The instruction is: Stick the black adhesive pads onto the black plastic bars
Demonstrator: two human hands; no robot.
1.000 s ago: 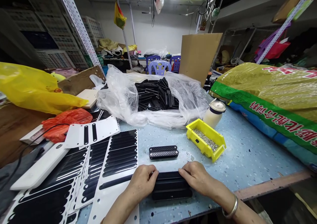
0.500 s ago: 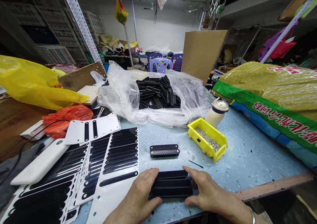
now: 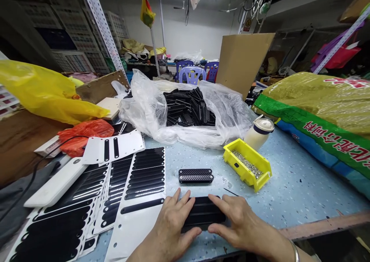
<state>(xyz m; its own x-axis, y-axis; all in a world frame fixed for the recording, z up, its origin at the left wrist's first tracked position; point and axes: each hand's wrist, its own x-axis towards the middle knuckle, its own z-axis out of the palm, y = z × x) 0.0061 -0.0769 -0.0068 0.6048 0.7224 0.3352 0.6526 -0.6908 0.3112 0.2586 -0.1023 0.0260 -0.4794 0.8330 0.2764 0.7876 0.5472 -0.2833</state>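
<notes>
A row of long black bars (image 3: pixel 204 215) lies side by side on the table in front of me. My left hand (image 3: pixel 174 220) is around their left end, fingers over the far side and thumb at the near side. My right hand (image 3: pixel 234 220) holds the right end the same way, with its thumb near the front edge of the bars. Just beyond them lies a pair of black handles (image 3: pixel 195 176) with a crosshatched surface and silver screws at the ends. A thin dark rod (image 3: pixel 231 192) rests near my right fingertips.
Right of centre stands a yellow bin (image 3: pixel 247 164) of small metal parts, beside a cream bottle (image 3: pixel 259 132). Behind is a clear plastic bag (image 3: pixel 190 135) full of black pieces (image 3: pixel 187 107). Sheets of black stickers (image 3: pixel 144 177) cover the left; a large sack (image 3: pixel 323 111) lies right.
My fingers have spread further over the ends of the bars, and the bars sit closer together. The whole view has shifted slightly, so things appear further right.
</notes>
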